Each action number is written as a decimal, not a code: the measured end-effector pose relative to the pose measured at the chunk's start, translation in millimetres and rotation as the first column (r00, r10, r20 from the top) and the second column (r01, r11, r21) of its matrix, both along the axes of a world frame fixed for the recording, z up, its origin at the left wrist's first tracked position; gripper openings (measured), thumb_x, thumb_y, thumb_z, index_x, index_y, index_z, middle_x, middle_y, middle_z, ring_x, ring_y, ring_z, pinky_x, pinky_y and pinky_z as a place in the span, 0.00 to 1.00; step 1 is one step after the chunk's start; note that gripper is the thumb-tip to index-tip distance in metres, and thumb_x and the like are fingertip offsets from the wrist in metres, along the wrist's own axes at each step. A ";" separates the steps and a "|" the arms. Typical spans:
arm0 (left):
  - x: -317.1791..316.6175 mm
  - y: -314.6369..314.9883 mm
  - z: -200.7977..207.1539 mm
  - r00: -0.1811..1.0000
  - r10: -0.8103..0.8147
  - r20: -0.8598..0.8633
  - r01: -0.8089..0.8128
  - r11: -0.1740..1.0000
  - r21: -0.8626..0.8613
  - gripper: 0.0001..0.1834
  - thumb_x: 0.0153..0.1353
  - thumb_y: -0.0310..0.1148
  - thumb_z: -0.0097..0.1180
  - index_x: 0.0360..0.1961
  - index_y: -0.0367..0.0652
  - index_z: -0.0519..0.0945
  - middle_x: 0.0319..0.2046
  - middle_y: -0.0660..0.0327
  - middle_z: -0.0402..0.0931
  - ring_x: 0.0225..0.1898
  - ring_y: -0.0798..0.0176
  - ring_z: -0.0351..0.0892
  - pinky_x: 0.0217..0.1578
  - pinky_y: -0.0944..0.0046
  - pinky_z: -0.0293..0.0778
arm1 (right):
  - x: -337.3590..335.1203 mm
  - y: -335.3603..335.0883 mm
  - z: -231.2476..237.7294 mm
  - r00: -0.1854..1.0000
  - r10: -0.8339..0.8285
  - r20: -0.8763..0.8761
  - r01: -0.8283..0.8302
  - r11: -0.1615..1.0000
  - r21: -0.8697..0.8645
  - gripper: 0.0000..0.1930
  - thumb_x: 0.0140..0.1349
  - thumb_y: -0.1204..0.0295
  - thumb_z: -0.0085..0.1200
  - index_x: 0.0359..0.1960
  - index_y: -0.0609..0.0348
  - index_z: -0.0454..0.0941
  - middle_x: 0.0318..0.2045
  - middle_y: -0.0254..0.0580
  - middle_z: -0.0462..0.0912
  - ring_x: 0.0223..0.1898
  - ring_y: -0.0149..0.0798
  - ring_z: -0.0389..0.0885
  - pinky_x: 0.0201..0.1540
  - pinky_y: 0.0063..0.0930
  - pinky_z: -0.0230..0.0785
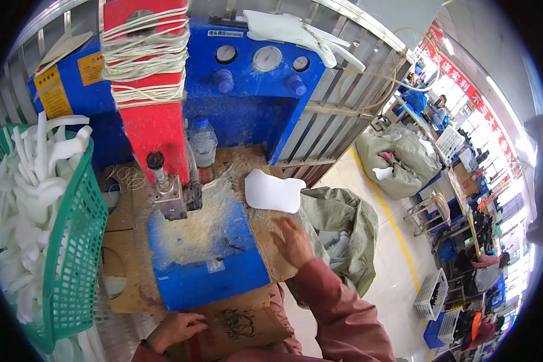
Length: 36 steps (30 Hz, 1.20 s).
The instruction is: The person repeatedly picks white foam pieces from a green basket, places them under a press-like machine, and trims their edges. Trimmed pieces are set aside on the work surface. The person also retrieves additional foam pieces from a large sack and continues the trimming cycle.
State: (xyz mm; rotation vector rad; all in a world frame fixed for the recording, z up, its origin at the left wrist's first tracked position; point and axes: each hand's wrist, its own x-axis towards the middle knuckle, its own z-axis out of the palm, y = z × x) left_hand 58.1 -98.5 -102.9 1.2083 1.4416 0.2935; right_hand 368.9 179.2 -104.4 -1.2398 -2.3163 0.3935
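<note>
My right hand point(292, 242) is open with its fingers spread, over the right edge of the cardboard-covered work surface, and holds nothing. Just beyond its fingertips lies a flat white foam-like cutout point(273, 192) with curved edges, apart from the hand. My left hand point(180, 330) rests with fingers outstretched on a brown cardboard sheet point(238, 329) at the near edge. Between the hands and the machine is a blue board point(214, 277), its far part coated with yellowish residue. Above that residue hangs the metal nozzle head point(170, 199) of a red machine arm point(154, 133) wound with pale cord.
At left a green plastic basket point(78, 253) is heaped with white strips. An open green woven sack point(359, 235) stands at right, holding pale pieces. A blue-capped bottle point(203, 145) stands behind the arm, below the blue gauge panel point(241, 78). Workbenches and crates line the far right.
</note>
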 end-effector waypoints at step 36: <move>12.0 -9.9 17.9 0.414 0.476 0.776 -0.629 0.766 -0.135 0.34 0.74 0.35 0.57 0.77 0.45 0.60 0.68 0.51 0.70 0.67 0.55 0.73 0.67 0.53 0.70 | 4.3 -83.8 87.2 0.421 -0.312 -0.852 -0.464 0.733 -0.498 0.11 0.68 0.75 0.58 0.51 0.59 0.80 0.46 0.36 0.86 0.46 0.31 0.82 0.54 0.32 0.73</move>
